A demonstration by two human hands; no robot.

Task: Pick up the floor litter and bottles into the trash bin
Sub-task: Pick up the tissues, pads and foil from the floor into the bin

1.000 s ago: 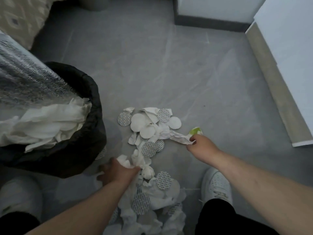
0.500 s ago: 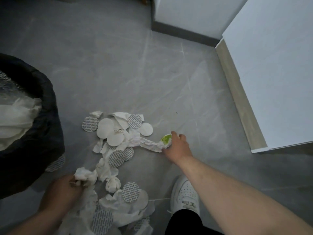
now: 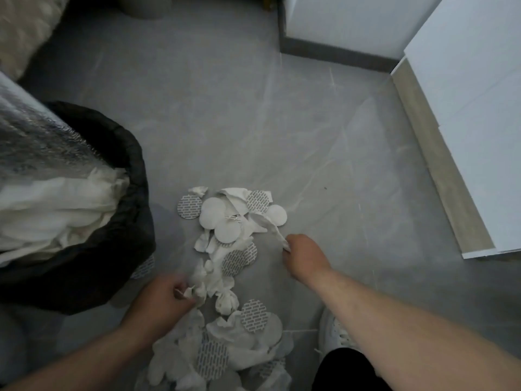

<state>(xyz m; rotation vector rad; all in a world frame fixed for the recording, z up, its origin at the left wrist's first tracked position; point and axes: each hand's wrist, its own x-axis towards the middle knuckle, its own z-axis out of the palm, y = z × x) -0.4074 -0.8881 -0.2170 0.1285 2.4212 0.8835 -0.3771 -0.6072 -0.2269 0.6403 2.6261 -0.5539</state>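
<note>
Down on the grey floor [image 3: 253, 122] we crouch over a spread of litter [image 3: 222, 330]: crumpled tissue [image 3: 224, 301] and round paper discs [image 3: 212, 217], some plain white, some printed with a grey brick pattern. It runs from between our arms out to a cluster ahead, just beside the trash bin [image 3: 138, 238], whose black bag is already heaped with white paper and a foil sheet [image 3: 42, 142]. We see no bottles.

Our left hand [image 3: 160, 301] is curled round a wad of the tissue at the near part of the heap, close to the bin's side. Our right hand [image 3: 306, 256] pinches one end of a twisted paper strip [image 3: 272, 225]; its far end lies against the discs. A white shoe [image 3: 337, 334] sits under that forearm.

We judge all of this feather-light, soft and unbreakable, so grip force hardly matters. The trouble is that it scatters. Tissue bunches well, so we would gather it by the fistful and squeeze. The discs lie flat on the smooth floor and look hard to lift by the face. It seems better to catch an edge with a fingertip, or to scoop them up inside a tissue. The strip may drag its neighbours along as it lifts.
</note>
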